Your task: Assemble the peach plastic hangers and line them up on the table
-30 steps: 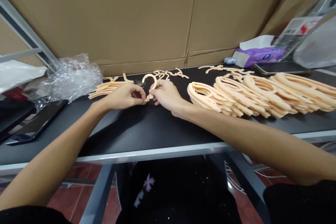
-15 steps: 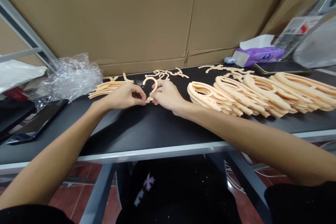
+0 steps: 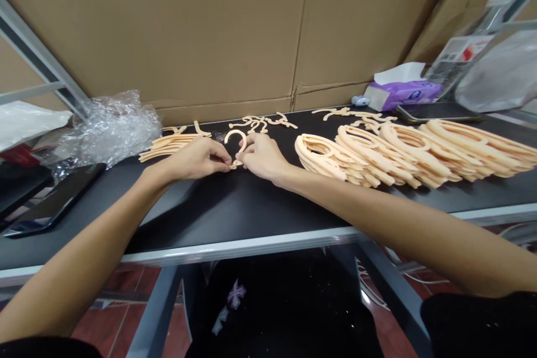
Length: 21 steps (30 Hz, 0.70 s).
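A beige hanger hook [image 3: 244, 142] with an open curved top stands between my hands, just above the black table. My left hand [image 3: 197, 158] pinches its lower end with thumb and forefinger. On the other side, the fingers of my right hand [image 3: 265, 158] close around the hook's stem. Small flat details at the foot of the hook are partly hidden by my fingertips. Left of my left hand lies a pile of beige curved strips [image 3: 163, 147]. Beyond both hands, thin branching beige pieces [image 3: 262, 122] are scattered.
Overlapping stacks of beige looped pieces [image 3: 373, 154] spread to the right. Behind them are more thin pieces [image 3: 354, 114], a purple tissue pack [image 3: 405, 94], a phone [image 3: 438, 112] and a bottle [image 3: 465, 47]. Crumpled clear plastic [image 3: 119, 128] and a dark flat device [image 3: 54, 201] lie left. Cardboard [image 3: 201, 28] backs the table.
The whole view has shifted slightly, so things sit a little further left and lower. Both hands keep the same grip on the hook, with only slight finger movement.
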Available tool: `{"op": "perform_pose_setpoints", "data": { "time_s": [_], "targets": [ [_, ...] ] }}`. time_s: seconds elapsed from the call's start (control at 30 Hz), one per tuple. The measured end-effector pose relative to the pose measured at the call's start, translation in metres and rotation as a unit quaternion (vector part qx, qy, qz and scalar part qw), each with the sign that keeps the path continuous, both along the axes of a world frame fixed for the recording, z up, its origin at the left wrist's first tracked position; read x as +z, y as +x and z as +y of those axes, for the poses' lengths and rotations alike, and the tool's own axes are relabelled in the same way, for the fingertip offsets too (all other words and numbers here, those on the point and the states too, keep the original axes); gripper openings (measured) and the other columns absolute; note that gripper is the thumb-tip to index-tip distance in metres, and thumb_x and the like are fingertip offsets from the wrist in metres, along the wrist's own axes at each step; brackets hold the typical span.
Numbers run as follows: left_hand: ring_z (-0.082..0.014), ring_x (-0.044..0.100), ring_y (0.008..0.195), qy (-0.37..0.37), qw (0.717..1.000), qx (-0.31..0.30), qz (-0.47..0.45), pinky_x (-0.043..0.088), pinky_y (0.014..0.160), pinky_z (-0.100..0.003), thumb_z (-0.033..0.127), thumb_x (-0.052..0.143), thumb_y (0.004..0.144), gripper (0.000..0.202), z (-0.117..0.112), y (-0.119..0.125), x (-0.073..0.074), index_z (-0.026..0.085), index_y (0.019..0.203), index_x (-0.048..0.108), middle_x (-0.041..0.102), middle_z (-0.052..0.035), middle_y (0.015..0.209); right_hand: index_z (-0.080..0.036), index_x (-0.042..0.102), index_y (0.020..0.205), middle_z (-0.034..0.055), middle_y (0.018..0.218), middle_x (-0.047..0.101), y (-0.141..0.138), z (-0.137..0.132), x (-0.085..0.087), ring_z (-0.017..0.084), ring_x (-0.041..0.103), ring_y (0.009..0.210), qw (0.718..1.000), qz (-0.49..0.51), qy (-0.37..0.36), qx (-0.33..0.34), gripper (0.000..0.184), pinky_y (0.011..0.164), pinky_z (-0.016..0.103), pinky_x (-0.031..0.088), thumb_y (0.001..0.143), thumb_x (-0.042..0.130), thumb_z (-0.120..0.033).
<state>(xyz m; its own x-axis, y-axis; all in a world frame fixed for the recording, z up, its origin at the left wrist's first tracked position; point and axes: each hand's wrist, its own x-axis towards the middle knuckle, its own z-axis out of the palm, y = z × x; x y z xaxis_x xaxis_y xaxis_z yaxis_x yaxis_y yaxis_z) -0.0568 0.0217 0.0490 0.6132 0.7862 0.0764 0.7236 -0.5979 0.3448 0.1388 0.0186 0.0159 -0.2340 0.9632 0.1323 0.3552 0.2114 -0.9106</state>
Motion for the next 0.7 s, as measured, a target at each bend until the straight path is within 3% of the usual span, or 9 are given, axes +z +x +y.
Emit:
{"op": "perform_pose_setpoints", "data": {
  "time_s": [0.4,0.7],
  "targets": [
    [-0.0177,0.069,0.073,0.020,0.999,0.031,0.021,0.045,0.072,-0.026,0.041,0.064,0.081,0.027,-0.0002,0.0011,0.0032,0.020,0.078,0.081,0.080,-0.0014,0.079,-0.021,0.059,0.083,0.0030,0.083,0.075,-0.0029,0.0042,-0.0029,0.019,0.071,0.089,0.999,-0.033,0.024,0.008,0.016,0.081,0.028,0.049,0.085,0.069,-0.009],
    [-0.0153,0.064,0.066,0.031,0.998,0.050,0.013,0.041,0.067,-0.025,0.038,0.067,0.078,0.023,0.0008,0.0001,-0.0007,0.021,0.078,0.083,0.078,0.0008,0.073,-0.020,0.063,0.081,0.0003,0.077,0.073,-0.0013,0.0064,-0.0089,0.015,0.070,0.080,0.996,-0.046,0.072,0.023,0.015,0.077,0.026,0.047,0.083,0.071,-0.007]
  ]
}}
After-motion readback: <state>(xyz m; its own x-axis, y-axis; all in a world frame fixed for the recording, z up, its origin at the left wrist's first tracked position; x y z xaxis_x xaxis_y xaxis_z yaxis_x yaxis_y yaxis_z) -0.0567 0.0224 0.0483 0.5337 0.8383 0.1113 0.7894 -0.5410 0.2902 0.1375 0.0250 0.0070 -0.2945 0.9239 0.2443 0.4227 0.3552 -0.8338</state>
